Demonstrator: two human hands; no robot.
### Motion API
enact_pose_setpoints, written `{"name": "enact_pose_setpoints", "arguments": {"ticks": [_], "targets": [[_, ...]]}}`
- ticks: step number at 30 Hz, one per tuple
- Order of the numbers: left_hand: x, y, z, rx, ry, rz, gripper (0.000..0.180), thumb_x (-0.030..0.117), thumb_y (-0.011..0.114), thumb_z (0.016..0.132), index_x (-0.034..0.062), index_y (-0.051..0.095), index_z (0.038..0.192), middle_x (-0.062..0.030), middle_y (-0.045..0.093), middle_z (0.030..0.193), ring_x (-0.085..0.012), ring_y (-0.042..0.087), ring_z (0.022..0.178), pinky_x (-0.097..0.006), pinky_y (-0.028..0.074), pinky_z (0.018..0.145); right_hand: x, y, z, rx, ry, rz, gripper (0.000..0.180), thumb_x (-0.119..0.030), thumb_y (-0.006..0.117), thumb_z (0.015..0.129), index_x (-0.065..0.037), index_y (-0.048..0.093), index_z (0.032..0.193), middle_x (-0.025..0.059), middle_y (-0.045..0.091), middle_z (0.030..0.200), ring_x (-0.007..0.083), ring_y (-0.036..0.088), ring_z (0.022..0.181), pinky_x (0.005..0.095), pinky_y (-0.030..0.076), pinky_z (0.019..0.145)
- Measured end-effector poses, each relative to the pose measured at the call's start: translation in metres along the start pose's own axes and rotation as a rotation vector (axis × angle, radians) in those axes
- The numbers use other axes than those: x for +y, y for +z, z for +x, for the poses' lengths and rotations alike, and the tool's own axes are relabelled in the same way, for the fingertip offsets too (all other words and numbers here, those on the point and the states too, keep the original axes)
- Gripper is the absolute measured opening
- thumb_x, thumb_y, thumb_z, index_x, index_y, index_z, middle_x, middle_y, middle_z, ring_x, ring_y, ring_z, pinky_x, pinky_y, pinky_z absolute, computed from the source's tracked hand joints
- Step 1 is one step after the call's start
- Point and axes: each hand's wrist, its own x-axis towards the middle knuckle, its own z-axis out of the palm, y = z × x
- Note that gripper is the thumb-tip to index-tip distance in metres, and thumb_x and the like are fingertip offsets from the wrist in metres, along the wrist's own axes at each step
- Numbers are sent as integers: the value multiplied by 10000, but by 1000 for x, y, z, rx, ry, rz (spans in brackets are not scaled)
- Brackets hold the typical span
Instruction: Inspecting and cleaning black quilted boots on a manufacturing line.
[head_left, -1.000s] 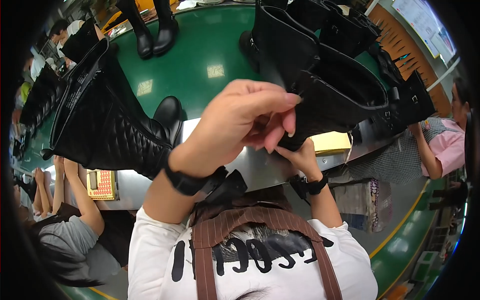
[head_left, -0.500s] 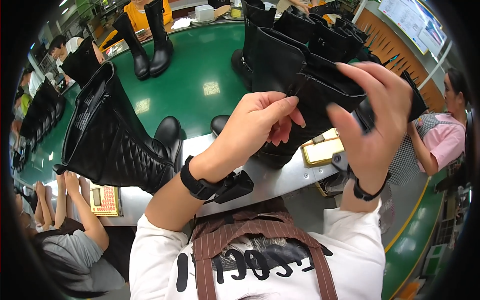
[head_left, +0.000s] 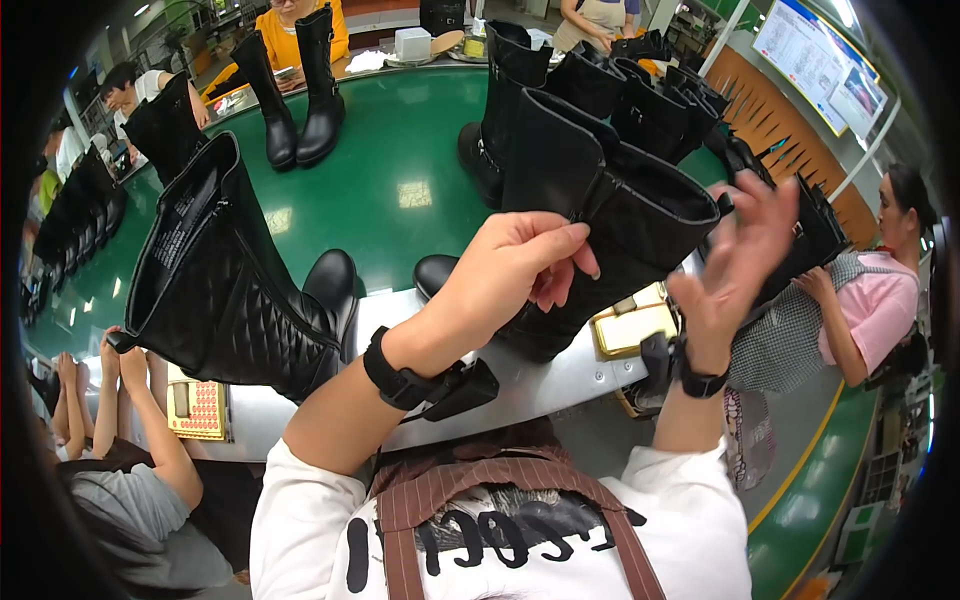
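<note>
In front of me a tall black boot (head_left: pixel 650 215) stands upright on the metal edge of the table, its shaft gaping at the top. The thumb and fingers of my left hand (head_left: pixel 525 255) pinch at the zipper on the shaft's side, just below the rim; the pull itself is mostly hidden by the fingertips. My right hand (head_left: pixel 740 250) is raised beside the rim on the right, fingers apart, holding nothing. It is near a small black tab (head_left: pixel 725 205) on the rim. Another black boot with a quilted shaft (head_left: pixel 255 290) leans at my left.
Several black boots (head_left: pixel 640 105) stand behind mine on the green tabletop (head_left: pixel 390 150), with a pair (head_left: pixel 318 100) farther left. Gold boxes (head_left: pixel 635 325) lie on the metal edge (head_left: pixel 540 385). People work around the table; one in pink (head_left: pixel 880 305) is at my right.
My right hand has moved slightly down, near the rim. My left hand keeps its pinch at the zipper. The whole view has shifted a little.
</note>
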Motion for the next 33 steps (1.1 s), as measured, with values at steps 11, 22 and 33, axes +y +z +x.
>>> {"name": "enact_pose_setpoints", "arguments": {"ticks": [11,22,33], "targets": [[29,13,-13,-37,117,-238,319,237,479,976,8,588,783,-28,500,547,-94,464,458,-217,357,439,41,40,-156,-529,755,115,389,-153,790,742,15,652,1064,72,693,997,152,650,917,290,504,810],[-35,-55,-159,16,-347,597,279,272,612,925,20,652,812,-14,616,686,-69,562,684,-244,455,634,49,36,-153,-698,938,217,466,-172,799,704,65,646,1075,76,677,1029,147,604,927,304,471,870],[-87,-125,-248,904,-140,1196,1026,394,842,641,9,282,1410,-211,578,1164,-325,551,1132,-389,476,899,61,51,-161,-769,1050,279,631,-166,822,714,60,535,1228,99,595,1177,190,557,1050,297,418,943]]}}
